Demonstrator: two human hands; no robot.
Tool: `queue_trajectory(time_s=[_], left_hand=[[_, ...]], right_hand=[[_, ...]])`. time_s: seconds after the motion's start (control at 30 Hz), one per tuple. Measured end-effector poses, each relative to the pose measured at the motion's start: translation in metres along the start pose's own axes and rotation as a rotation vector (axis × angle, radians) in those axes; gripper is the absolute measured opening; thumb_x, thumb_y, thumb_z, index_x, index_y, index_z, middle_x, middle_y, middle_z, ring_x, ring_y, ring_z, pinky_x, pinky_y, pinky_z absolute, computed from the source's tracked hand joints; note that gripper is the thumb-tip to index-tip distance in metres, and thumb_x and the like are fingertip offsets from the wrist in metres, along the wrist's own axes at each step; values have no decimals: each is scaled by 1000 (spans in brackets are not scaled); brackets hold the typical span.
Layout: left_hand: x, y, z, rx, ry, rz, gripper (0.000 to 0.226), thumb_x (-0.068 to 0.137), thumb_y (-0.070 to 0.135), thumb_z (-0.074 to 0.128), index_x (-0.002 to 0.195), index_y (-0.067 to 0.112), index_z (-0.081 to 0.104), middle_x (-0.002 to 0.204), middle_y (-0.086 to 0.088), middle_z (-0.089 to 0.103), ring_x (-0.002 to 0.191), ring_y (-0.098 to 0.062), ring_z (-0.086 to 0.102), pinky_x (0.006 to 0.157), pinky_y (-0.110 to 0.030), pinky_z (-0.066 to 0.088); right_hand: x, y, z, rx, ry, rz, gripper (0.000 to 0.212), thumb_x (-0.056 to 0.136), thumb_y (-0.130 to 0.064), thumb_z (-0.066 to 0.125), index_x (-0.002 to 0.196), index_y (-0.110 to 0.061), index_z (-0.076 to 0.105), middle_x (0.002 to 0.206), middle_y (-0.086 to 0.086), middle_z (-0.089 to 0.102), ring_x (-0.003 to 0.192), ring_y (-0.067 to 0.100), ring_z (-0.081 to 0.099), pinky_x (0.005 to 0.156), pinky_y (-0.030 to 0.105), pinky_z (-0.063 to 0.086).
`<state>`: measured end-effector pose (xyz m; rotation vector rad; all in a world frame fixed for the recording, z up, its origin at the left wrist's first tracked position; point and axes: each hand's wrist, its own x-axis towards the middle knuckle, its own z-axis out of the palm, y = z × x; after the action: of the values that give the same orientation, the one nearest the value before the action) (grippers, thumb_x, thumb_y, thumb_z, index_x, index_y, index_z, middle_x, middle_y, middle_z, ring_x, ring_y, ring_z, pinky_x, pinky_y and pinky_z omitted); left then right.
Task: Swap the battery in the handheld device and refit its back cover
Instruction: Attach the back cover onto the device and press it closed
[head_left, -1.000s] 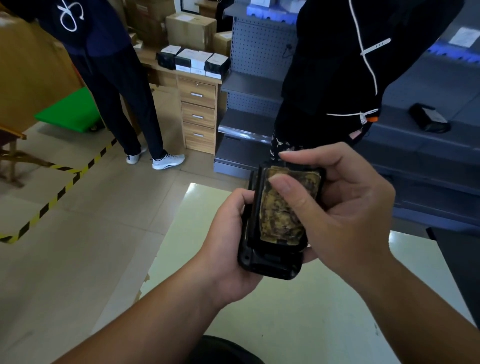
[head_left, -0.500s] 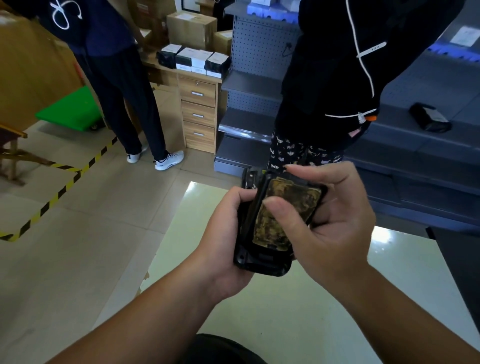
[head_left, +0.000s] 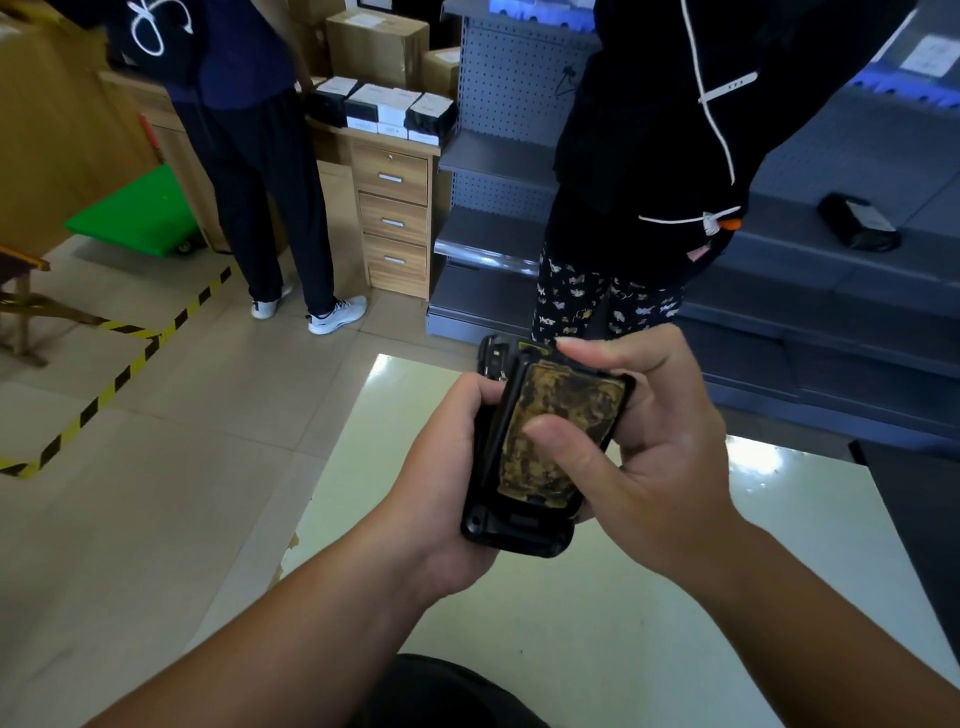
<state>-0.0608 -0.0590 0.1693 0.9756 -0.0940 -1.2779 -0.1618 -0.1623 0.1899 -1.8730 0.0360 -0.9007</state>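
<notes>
Left hand (head_left: 441, 499) cups the black plastic handheld device (head_left: 511, 525) from its left side, above the pale glossy tabletop (head_left: 597, 649). Right hand (head_left: 644, 447) pinches the black back cover with worn yellow-brown label (head_left: 558, 415), thumb on label, forefinger at top edge; cover sits skewed, top end lifted off device.

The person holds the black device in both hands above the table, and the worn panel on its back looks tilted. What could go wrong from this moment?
1. The worn back panel sits skewed, its top right corner off the handheld device; pressing now may jam it.
2. Only the right hand pinches the panel, thumb and forefinger; it could slip and drop onto the table.
3. The left hand grips one side only, so the device might twist.
</notes>
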Motion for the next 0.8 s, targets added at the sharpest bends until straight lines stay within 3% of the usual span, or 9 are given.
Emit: queue_trajectory(time_s=[0.1,0.17,0.27,0.33,0.43,0.53,0.7,0.8], left_hand=[[-2,1,0,-2,30,-35,60,89,45,49,124,0,68,107,-15,71,83,-29,68,70,-40,59],[-1,2,-2,2,48,-40,62,91,45,47,128,-1,65,110,-16,71,86,-29,67,70,-39,60],[-1,2,-6,5,49,-35,54,93,46,46,112,5,76,101,-14,75,79,-27,70,64,-36,60],[-1,1,-6,23,40,-39,48,94,46,46,105,10,76,97,-14,74,77,-27,70,62,-35,60],[0,-1,-5,47,45,-54,51,94,46,45,113,9,74,107,-17,71,88,-28,66,74,-37,56],[0,-1,-4,40,17,-87,60,94,45,46,128,-1,66,114,-17,69,95,-30,65,84,-42,52],[-2,1,-5,4,-51,-115,57,91,49,53,122,4,70,113,-17,66,89,-29,64,68,-37,59],[-1,1,-7,36,-56,-117,62,89,52,54,120,0,70,109,-17,66,88,-29,64,69,-36,57]], right_hand=[[-2,2,-1,26,-23,95,35,93,-45,75,122,-46,56,102,-12,71,89,19,73,67,35,63],[-3,5,-6,27,-93,179,44,90,-38,80,126,-41,55,110,-7,72,98,25,73,70,34,65],[-3,5,-16,99,-204,281,57,86,-26,86,132,-29,53,116,5,74,102,32,73,62,33,66],[-3,5,-23,153,-241,280,61,84,-21,89,132,-25,52,115,9,74,101,33,74,59,39,67],[-4,3,-31,116,-255,224,61,81,-24,90,130,-32,55,120,7,71,108,33,72,64,48,67],[-3,2,-35,68,-289,208,61,82,-30,90,130,-38,54,123,3,68,113,29,70,67,45,68],[-6,3,-33,-76,-339,126,61,87,-40,85,136,-41,49,124,-3,68,112,30,70,80,45,65],[-13,9,-28,-3,-289,194,61,85,-37,87,134,-39,49,122,-2,69,111,31,70,80,49,65]])
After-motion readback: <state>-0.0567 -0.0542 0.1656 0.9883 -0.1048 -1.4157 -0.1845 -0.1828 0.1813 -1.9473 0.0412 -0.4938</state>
